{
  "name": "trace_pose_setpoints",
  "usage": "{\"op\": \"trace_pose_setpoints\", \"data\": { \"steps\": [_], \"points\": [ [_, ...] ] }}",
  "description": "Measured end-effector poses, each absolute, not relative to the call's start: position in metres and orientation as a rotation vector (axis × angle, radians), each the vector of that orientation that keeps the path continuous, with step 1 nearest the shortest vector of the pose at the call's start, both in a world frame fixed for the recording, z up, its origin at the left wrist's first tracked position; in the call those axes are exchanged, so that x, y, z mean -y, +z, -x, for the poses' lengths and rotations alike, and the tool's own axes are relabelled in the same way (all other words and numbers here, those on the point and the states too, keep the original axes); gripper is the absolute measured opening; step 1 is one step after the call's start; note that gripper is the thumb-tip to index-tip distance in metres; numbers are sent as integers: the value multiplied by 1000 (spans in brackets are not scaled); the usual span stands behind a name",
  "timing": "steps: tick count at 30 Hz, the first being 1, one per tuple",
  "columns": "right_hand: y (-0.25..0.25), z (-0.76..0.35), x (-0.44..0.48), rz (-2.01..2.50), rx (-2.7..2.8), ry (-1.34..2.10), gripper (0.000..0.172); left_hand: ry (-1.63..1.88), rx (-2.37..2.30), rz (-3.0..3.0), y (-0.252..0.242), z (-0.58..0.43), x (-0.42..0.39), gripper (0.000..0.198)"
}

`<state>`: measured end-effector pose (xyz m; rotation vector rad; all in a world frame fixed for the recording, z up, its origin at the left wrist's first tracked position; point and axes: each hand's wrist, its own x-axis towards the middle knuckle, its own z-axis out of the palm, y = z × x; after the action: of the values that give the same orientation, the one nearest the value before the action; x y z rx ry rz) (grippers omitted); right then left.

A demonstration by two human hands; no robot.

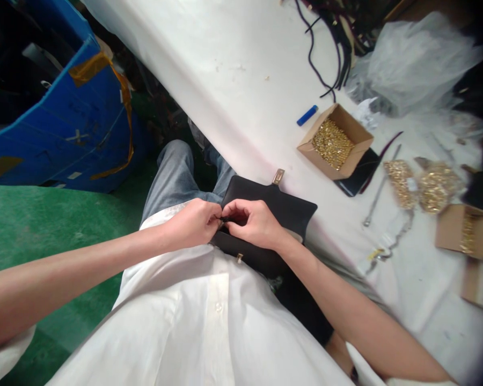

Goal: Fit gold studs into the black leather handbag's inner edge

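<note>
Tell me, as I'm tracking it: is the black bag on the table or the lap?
On the lap: the black bag lies across the person's jeans, at the edge of the white-covered table.

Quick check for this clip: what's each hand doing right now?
Left hand: closed, fingers pinching a small dark part at the edge of the black bag.
Right hand: closed, fingers pinching the same part.
</note>
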<state>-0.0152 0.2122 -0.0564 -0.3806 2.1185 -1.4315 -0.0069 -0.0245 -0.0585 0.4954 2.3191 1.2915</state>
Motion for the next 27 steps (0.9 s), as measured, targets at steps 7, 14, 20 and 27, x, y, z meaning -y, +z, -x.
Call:
{"op": "trace_pose_setpoints", "data": {
  "steps": [7,14,20,27],
  "points": [
    [-65,16,-213,308,-1964,-1482,24,1240,-2251,-569,-57,12,28,23],
    [-65,22,-216,282,-1869,-1502,23,1276,-2151,-477,-60,15,31,23],
    [-59,22,-210,272,-1831,-1488,24,1287,-2129,-455,-64,13,34,29],
    [-59,18,-213,259,-1877,-1447,20,1325,-2148,-441,-64,11,28,21]
  ]
}}
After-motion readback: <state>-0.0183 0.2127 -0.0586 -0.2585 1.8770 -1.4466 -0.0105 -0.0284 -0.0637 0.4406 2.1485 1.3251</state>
